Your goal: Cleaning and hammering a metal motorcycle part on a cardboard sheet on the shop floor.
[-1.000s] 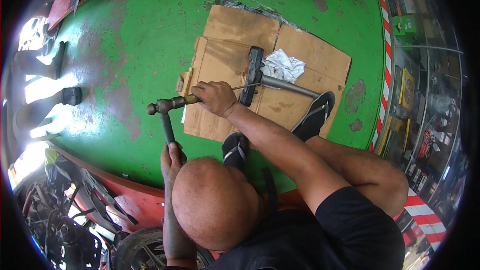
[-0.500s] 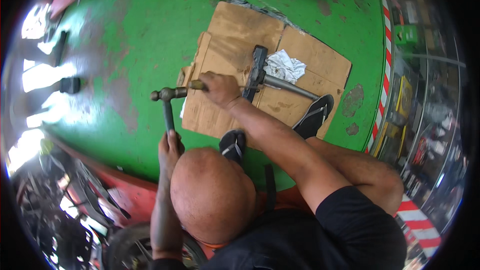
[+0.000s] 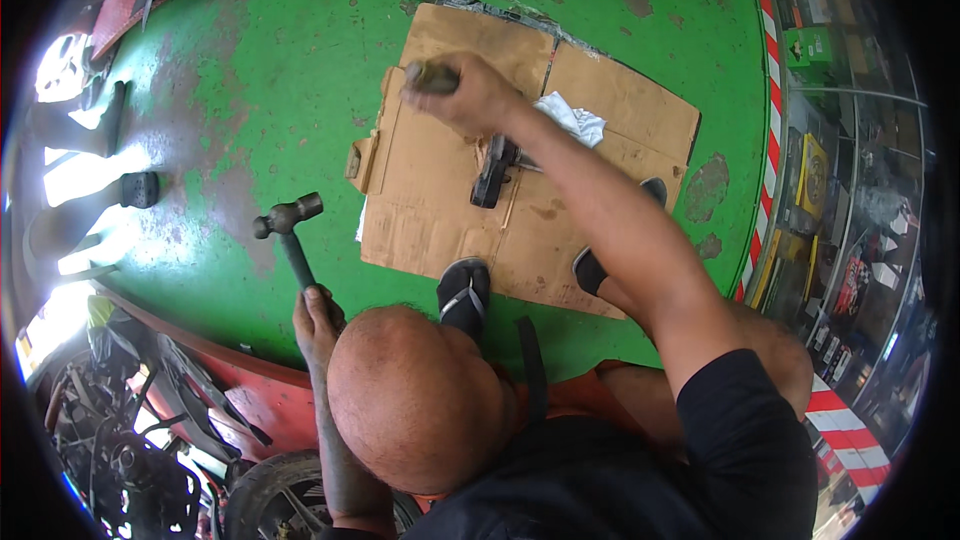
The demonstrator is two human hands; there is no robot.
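Here, left hand [image 3: 316,308] grips hammer [image 3: 287,223], handle pointing up-left; right hand [image 3: 462,90] (raised, farther right) clenches dark rod [image 3: 430,77] over cardboard [image 3: 440,210].

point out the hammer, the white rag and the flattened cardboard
hammer [image 3: 288,218]: head view, on the metal head, above the handle gripped by the left hand [image 3: 316,315].
white rag [image 3: 572,120]: head view, on the middle of the crumpled cloth.
flattened cardboard [image 3: 425,210]: head view, on a bare part of its left panel.
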